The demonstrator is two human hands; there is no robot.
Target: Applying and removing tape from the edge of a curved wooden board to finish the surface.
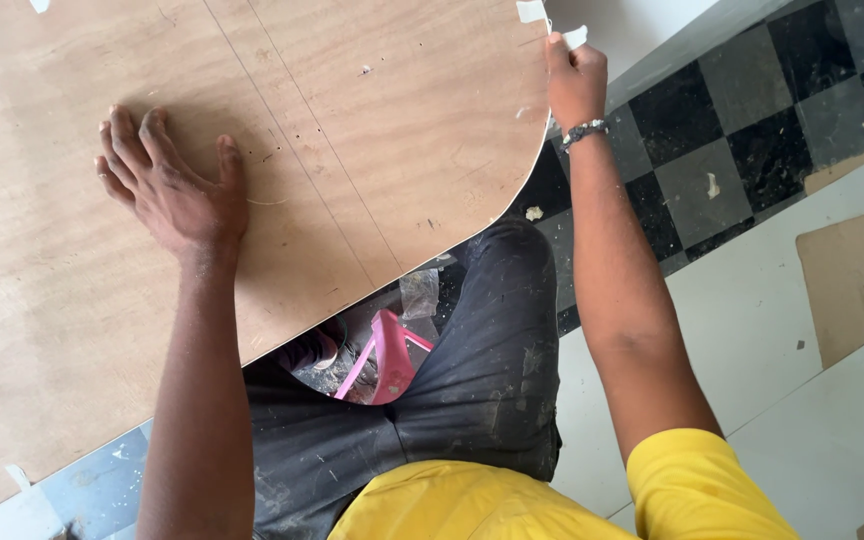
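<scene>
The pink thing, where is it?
In the head view, the pink plastic piece sits low in the middle, under the plywood board's curved edge, just left of the person's dark trouser leg.

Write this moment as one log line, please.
left hand: flat on plywood board | right hand: pinching white tape piece at board edge

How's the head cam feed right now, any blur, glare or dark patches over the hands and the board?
Head view: even daylight, no glare on the plywood board; left hand flat and sharp; right hand at the board's edge slightly soft; the gap under the board by the pink stool sits in shadow.
</scene>
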